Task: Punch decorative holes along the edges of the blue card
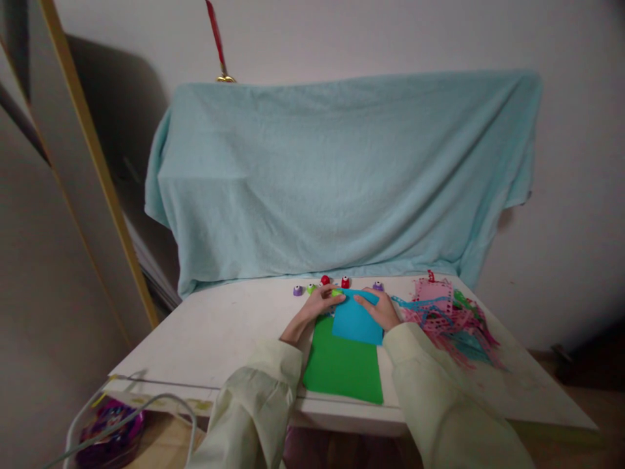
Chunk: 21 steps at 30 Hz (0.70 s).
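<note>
Pale sleeves [434, 391]; right grip [383, 309] pinching smooth blue sheet [359, 324] over green sheet [343, 368], left grip [318, 303] lime piece [337, 293].

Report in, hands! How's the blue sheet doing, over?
Left hand at top left corner of blue sheet, grip unclear. Right hand pinching its top right. Blue sheet overlaps green sheet. Small toys just beyond, pink pile at right.

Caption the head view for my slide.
Left hand and right hand at the top of a blue sheet that partly covers a green sheet on a white table.
</note>
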Motion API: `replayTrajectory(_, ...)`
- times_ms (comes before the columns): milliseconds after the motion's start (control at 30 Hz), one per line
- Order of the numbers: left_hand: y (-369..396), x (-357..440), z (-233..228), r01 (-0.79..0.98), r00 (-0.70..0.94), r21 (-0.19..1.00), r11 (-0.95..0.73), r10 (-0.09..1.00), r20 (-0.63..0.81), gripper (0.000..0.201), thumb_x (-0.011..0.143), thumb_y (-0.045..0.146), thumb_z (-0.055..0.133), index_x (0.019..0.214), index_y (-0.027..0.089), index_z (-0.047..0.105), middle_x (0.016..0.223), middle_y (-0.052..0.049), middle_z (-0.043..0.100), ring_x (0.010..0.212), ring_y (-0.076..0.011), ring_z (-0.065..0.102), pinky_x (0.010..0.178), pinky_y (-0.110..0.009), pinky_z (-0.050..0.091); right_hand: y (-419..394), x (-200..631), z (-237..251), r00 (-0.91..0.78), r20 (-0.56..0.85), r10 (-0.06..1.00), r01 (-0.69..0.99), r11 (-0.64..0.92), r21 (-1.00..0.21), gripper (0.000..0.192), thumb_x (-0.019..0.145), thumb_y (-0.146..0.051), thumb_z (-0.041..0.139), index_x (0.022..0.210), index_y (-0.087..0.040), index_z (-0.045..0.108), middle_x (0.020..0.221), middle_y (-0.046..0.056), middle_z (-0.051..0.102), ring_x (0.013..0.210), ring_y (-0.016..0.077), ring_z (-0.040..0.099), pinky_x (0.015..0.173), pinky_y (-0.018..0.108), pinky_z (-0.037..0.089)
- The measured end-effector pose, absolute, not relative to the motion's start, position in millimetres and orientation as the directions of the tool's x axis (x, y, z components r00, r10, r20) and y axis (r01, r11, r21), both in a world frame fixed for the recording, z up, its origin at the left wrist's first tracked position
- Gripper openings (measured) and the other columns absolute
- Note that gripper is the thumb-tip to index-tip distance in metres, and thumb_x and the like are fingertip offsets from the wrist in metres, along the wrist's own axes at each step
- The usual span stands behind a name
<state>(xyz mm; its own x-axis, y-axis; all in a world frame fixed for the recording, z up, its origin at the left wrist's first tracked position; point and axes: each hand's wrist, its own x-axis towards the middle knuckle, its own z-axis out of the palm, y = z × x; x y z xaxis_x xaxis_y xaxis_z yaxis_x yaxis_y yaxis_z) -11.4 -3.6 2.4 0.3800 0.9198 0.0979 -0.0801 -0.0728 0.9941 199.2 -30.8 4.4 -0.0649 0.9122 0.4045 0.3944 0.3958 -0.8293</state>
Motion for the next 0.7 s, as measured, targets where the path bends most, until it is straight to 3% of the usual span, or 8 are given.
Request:
replayTrajectory(167,-1,-11,-3,-0.101,0.395,0.989,-0.107,0.908,0.138,0.048,0.065,0.044,0.078,0.100,0.014,0.065,0.080,-0.004,0.062,0.069,-0.0147,0.057,0.060,-0.023,0.040,-29,200,1,-0.056,0.381,0.923,0.399,0.370,-0.839,0.036,0.077,-0.052,0.062,0.086,-0.017,0.068,0.083,0.005,0.068,0.078,0.0218,0.061,0.073,0.031,0.048)
replayTrajectory(433,1,-10,-5,-0.099,0.403,0.982,-0.163,0.895,0.189,0.047,0.063,0.045,0.079,0.097,0.014,0.066,0.082,-0.005,0.062,0.074,-0.0160,0.057,0.065,-0.025,0.041,-32,199,5,-0.074,0.399,0.914,0.386,0.395,-0.833,0.034,0.076,-0.052,0.062,0.080,-0.018,0.067,0.074,0.003,0.066,0.072,0.0200,0.059,0.066,0.029,0.047)
replayTrajectory(700,-1,-5,-10,-0.020,0.281,0.961,-0.277,0.921,0.272,0.039,0.068,0.039,0.075,0.099,0.017,0.066,0.081,-0.002,0.062,0.073,-0.0166,0.056,0.065,-0.024,0.042,-35,197,9,-0.070,0.384,0.921,0.337,0.384,-0.860,0.034,0.075,-0.053,0.061,0.074,-0.018,0.066,0.066,0.002,0.063,0.065,0.0191,0.057,0.059,0.029,0.046)
